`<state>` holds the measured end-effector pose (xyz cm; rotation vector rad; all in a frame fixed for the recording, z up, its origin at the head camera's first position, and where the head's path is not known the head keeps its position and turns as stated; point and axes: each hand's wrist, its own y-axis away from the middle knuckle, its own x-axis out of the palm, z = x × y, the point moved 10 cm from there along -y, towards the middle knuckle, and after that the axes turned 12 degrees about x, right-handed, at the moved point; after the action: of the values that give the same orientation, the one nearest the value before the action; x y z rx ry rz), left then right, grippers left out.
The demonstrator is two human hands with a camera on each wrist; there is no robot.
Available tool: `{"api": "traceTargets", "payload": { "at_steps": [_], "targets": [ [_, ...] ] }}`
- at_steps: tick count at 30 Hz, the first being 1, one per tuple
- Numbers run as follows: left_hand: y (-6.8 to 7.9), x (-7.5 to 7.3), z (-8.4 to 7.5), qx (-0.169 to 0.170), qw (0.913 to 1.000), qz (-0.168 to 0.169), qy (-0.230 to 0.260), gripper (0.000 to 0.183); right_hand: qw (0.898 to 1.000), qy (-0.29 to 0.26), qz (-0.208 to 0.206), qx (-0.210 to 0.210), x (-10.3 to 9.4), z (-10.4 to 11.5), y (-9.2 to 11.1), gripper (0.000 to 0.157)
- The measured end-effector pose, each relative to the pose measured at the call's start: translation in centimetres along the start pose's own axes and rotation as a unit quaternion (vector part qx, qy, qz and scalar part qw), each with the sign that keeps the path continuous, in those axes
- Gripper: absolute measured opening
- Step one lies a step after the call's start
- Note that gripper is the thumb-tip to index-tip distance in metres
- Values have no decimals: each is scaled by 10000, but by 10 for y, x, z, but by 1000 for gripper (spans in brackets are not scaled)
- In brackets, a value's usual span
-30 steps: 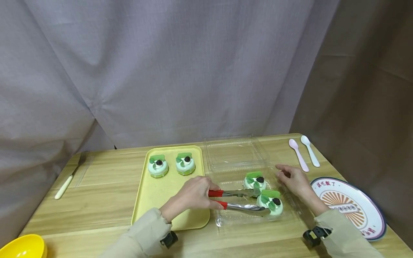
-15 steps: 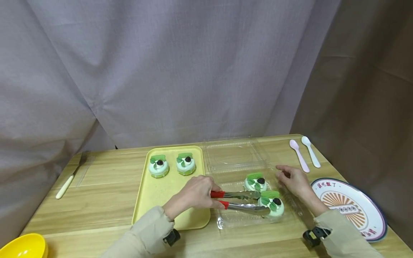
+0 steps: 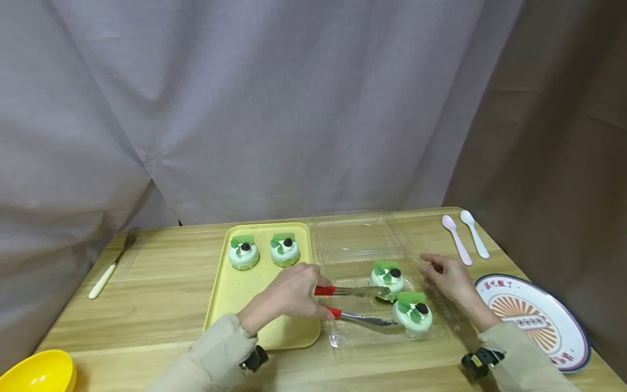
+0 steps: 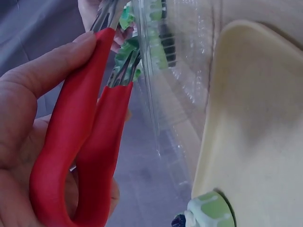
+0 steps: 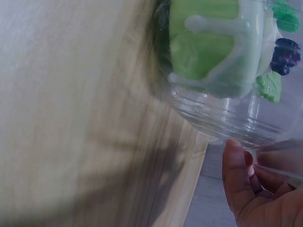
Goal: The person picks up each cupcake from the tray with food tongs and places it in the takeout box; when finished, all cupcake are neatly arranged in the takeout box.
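Note:
My left hand (image 3: 294,291) holds a pair of metal tongs with red handles (image 4: 66,123). The tongs' arms (image 3: 364,321) are spread, with their tips beside two small cakes. Both the nearer cake (image 3: 415,324) and the farther cake (image 3: 383,279) sit in a clear plastic clamshell box (image 3: 352,336), each topped with green leaves and a dark berry. My right hand (image 3: 448,277) grips the box's right rim; in the right wrist view the thumb (image 5: 233,165) lies at the clear wall, close to a cake's green side (image 5: 203,52).
Left of the box, a yellow tray (image 3: 235,310) bears two similar cakes (image 3: 243,253). A patterned plate (image 3: 495,286) stands at right, behind it a pink spoon (image 3: 458,239) and a white spoon (image 3: 475,234). A fork (image 3: 105,277) and yellow bowl (image 3: 41,373) are at left.
The tongs have opened wider. Their near tip has drawn left off the nearer cake, which stays in the box. My right hand keeps its place at the rim.

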<state>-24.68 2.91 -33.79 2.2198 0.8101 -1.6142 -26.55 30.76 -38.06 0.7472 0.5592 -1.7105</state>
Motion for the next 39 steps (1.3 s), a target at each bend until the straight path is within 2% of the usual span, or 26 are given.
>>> {"api": "traceTargets", "payload": {
  "at_steps": [5,10,14,21,31,39],
  "targets": [
    [-2,3,3,19,9996,93,255,55,10000,-1,-10,-44,-1,-1,0,37],
    [-8,11,6,93,9968,138,788,46,9999,-91,38,-36,0,-1,-1,38],
    [-12,16,9,-27,9940,204,1073,42,9999,-150,43,-43,0,-1,-1,37],
    [-15,18,5,-82,9927,271,1173,36,9997,-197,49,-109,0,-1,-1,37],
    [-14,20,7,-148,9904,311,1337,31,9997,-195,122,6,1,-2,-1,38],
    [-10,18,5,-319,9911,174,1279,42,9997,-199,145,72,1,-2,-1,38]
  ]
}}
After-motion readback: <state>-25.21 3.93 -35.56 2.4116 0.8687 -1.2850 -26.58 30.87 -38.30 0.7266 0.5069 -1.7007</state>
